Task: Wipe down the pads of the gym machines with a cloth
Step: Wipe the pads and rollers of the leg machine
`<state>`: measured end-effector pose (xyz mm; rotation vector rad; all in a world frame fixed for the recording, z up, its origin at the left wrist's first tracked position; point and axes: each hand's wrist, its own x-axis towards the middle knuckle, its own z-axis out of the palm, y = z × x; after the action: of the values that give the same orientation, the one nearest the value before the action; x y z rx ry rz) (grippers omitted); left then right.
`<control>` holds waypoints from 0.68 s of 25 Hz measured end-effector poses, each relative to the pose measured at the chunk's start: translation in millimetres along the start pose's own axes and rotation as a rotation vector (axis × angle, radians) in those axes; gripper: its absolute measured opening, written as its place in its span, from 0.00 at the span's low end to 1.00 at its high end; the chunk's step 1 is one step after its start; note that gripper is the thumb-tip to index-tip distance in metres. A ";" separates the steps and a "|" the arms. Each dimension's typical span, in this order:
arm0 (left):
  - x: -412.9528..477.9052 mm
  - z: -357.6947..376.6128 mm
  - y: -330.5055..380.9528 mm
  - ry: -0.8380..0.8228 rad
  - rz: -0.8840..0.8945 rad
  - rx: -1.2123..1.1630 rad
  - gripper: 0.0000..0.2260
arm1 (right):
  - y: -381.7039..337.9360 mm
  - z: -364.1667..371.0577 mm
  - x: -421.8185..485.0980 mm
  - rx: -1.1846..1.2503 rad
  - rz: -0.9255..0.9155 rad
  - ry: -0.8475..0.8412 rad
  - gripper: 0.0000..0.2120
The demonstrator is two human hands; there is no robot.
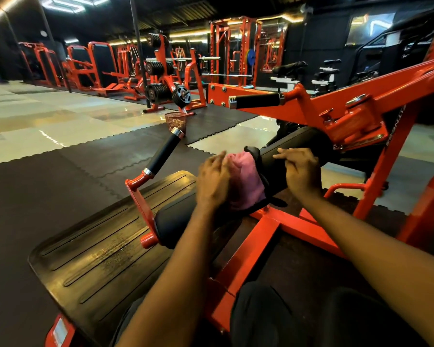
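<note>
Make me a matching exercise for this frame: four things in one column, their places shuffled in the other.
Things:
1. pink cloth
2. right hand
3. mesh basket
4. weight plates

Places:
A. on the floor beyond the near handle grip
B. resting on top of the black roller pad
C. stacked on an orange rack
D. against the roller pad's end, under the left hand

Pairs: 1-D, 2-B, 3-A, 4-C.

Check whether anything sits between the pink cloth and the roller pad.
Nothing visible. The pink cloth lies against the end of the black roller pad, pressed there by the left hand; the right hand rests on the pad further along.
</note>
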<state>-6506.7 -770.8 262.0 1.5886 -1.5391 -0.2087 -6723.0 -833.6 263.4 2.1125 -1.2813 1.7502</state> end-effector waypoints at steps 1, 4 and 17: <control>-4.9 -9.1 -19.6 0.043 -0.034 -0.073 0.21 | -15.6 2.8 4.2 -0.033 0.020 0.031 0.17; -25.1 -19.1 -64.2 0.132 -0.171 -0.031 0.14 | -90.2 34.1 -4.4 -0.151 -0.078 -0.081 0.18; -39.6 -7.0 -83.6 0.303 -0.114 0.168 0.06 | -35.6 45.5 47.5 -0.611 0.088 -0.375 0.12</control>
<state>-6450.4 -746.9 192.3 1.7507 -1.2590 0.0987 -6666.4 -861.6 303.5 2.0648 -1.7389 0.8233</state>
